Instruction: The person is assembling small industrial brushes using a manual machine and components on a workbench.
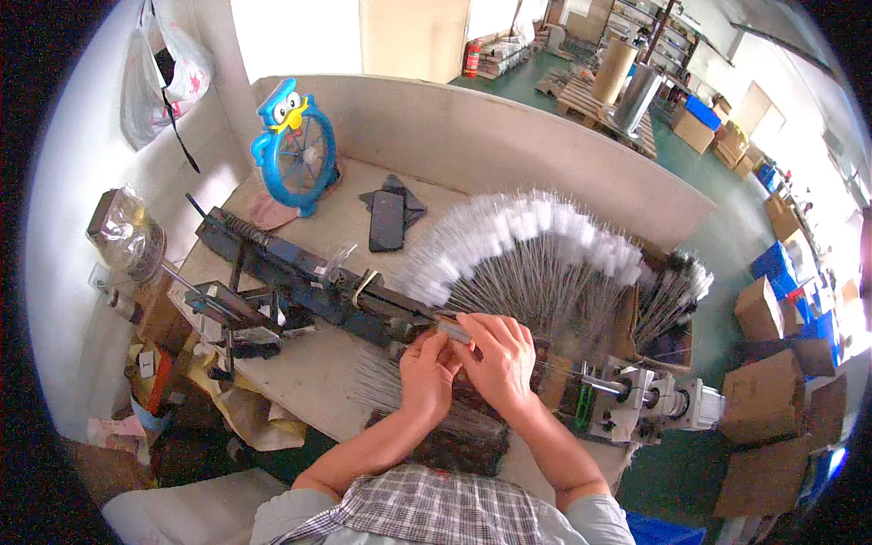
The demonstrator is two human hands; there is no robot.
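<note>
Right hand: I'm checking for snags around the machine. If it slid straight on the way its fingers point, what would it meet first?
The right hand points up-left, fingertips on a small metal piece. Just beyond lies the dark machine bar, likely first; depth is unclear. The left hand sits beside it.

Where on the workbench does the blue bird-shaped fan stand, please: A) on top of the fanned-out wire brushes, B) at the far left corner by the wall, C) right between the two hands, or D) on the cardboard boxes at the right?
B: the blue fan stands at the far left corner of the workbench against the low wall, well beyond the left hand and right hand, which meet at the dark metal machine.
</note>
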